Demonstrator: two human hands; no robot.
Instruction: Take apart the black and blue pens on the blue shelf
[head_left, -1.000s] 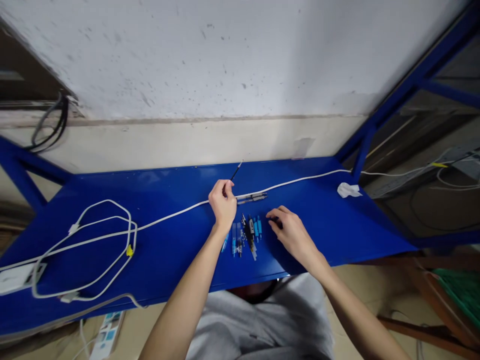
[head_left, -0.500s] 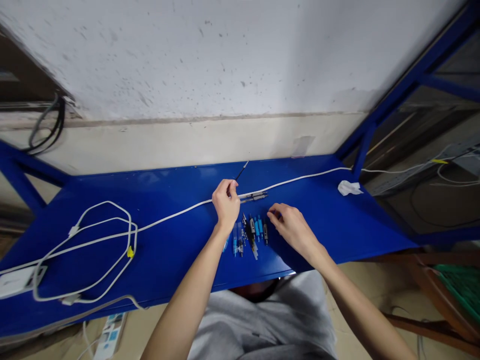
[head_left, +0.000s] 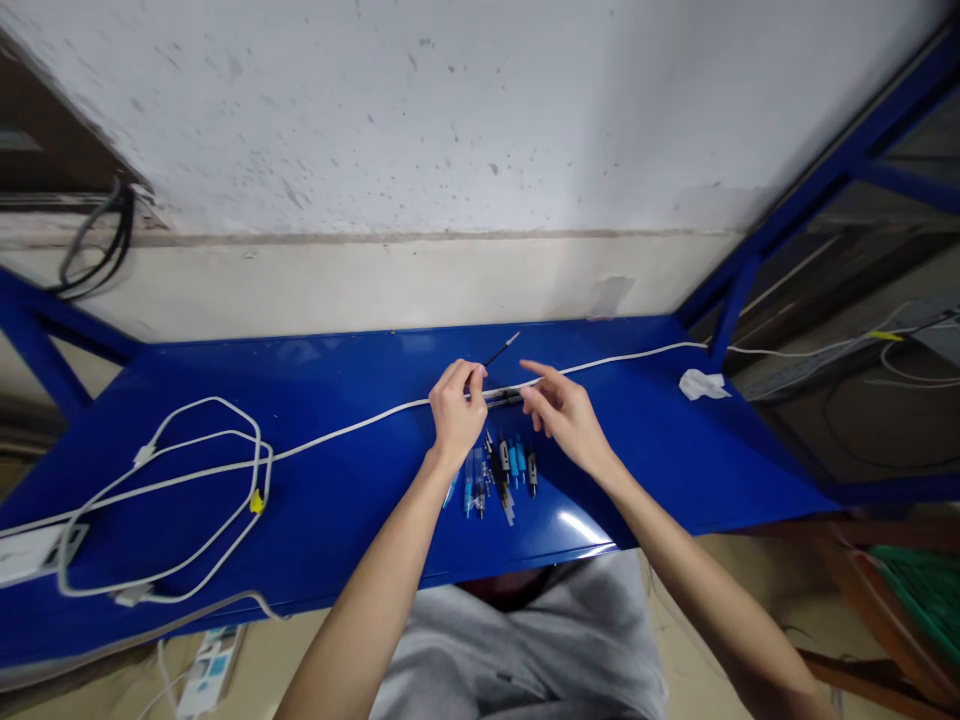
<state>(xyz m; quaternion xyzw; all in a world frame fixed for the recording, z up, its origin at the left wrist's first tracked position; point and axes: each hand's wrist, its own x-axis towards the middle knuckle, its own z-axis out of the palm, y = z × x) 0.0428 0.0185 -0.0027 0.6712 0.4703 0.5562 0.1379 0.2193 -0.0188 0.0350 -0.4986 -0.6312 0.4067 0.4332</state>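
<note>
Refill (head_left: 498,354) pinched in left hand (head_left: 456,408), tip toward back edge of tabletop (head_left: 352,520), not in a barrel. Right hand (head_left: 568,412) half open, index out; can't tell if it holds anything. Pens (head_left: 504,398) by cable (head_left: 360,426) look assembled; clear barrels (head_left: 469,482) and blue grips (head_left: 514,462) lie loose toward front edge.

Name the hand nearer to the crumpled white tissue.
Right. The right hand is left of the tissue, not touching it; the left hand is farther left, holding a thin dark refill.
</note>
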